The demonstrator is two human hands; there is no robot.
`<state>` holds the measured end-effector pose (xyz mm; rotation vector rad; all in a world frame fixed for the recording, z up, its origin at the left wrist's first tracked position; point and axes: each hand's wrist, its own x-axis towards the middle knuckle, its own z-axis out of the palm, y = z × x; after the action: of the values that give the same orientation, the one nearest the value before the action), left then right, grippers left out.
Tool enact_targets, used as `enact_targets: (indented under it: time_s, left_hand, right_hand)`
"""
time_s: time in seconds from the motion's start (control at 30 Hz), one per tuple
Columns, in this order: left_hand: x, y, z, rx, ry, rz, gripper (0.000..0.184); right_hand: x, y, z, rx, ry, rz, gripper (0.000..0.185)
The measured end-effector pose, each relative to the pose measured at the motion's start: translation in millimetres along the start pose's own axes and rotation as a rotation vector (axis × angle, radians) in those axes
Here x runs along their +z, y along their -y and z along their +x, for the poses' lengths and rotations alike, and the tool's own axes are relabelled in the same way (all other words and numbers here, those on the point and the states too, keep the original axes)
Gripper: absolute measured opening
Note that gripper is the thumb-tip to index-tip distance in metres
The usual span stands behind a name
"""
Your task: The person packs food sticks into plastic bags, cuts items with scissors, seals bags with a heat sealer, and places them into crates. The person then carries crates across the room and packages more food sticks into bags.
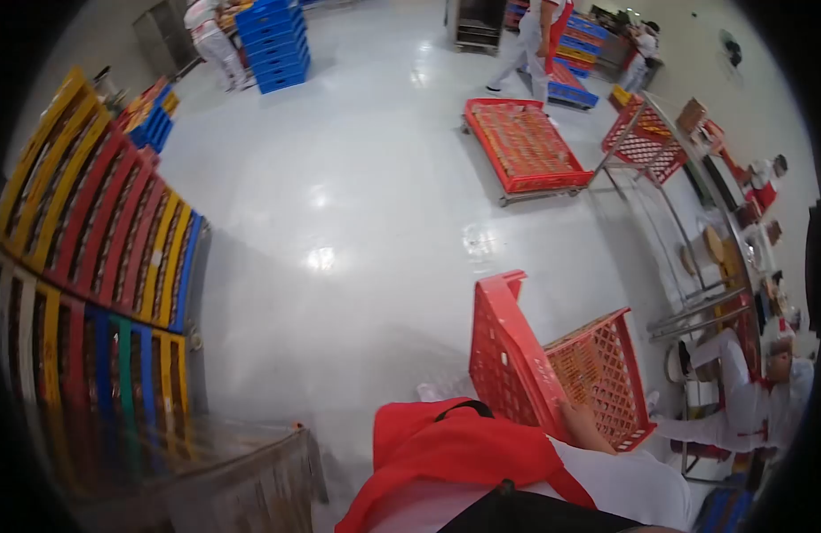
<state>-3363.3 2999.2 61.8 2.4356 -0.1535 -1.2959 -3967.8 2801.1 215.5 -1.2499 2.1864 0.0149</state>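
Low at the right, my right hand [587,425] comes out of a white sleeve and grips the near edge of a red plastic crate [508,355]. Its fingertips are partly hidden by the crate. That crate is tilted on its side, in front of my red apron [464,449]. Just right of it, close to the hand, is a second red crate [603,377] with lattice walls; I cannot tell whether the two touch. My left hand is out of sight.
Stacks of filled coloured trays [117,222] line the left side. A loaded red tray [526,147] sits on a wheeled dolly ahead. A metal rack [686,213] stands at right. Blue crates [273,44] are stacked at the back. A walking person [536,44] and other workers are around.
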Motion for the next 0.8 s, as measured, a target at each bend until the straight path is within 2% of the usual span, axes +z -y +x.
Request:
enact_targets:
  time_s: [0.1,0.17,0.23,0.33,0.43,0.5,0.57,0.63,0.67,0.73,0.77,0.8]
  left_hand:
    - [-17,-90,35,0.117,-0.016,-0.050,0.023]
    - [-25,-132,57,0.165,-0.020,-0.081,0.023]
    - [-34,-161,88,0.165,-0.010,-0.086,0.022]
    - [-54,-182,142,0.073,0.034,-0.033,0.022]
    - [-87,-203,190,-0.042,0.083,0.055,0.022]
    - [-108,-232,228,-0.067,0.114,0.113,0.021]
    - [-133,-276,266,-0.053,0.133,0.190,0.021]
    - [-161,-334,320,0.061,0.163,0.425,0.021]
    - [-178,-374,350,0.198,0.173,0.680,0.021]
    - [-212,-482,393,0.388,0.046,0.799,0.020]
    - [-230,-547,391,0.411,-0.058,0.615,0.020]
    - [-252,-637,347,0.470,-0.156,0.152,0.017]
  right_hand:
    - [-11,73,12,0.090,0.030,0.093,0.059]
    - [10,84,49,0.049,-0.012,0.095,0.059]
    - [17,128,73,0.022,-0.059,0.104,0.059]
    - [22,227,96,0.020,-0.012,0.124,0.060]
    - [42,314,138,-0.080,-0.046,0.059,0.062]
    - [35,406,150,-0.086,-0.046,0.106,0.064]
    - [45,460,195,-0.163,-0.101,0.045,0.064]
    - [54,511,234,-0.239,-0.118,-0.023,0.064]
    - [56,538,255,-0.220,-0.108,0.021,0.064]
    - [66,621,280,-0.236,-0.068,0.045,0.063]
    - [59,672,277,-0.218,-0.029,0.086,0.063]
    - [57,720,283,-0.197,-0.001,0.130,0.063]
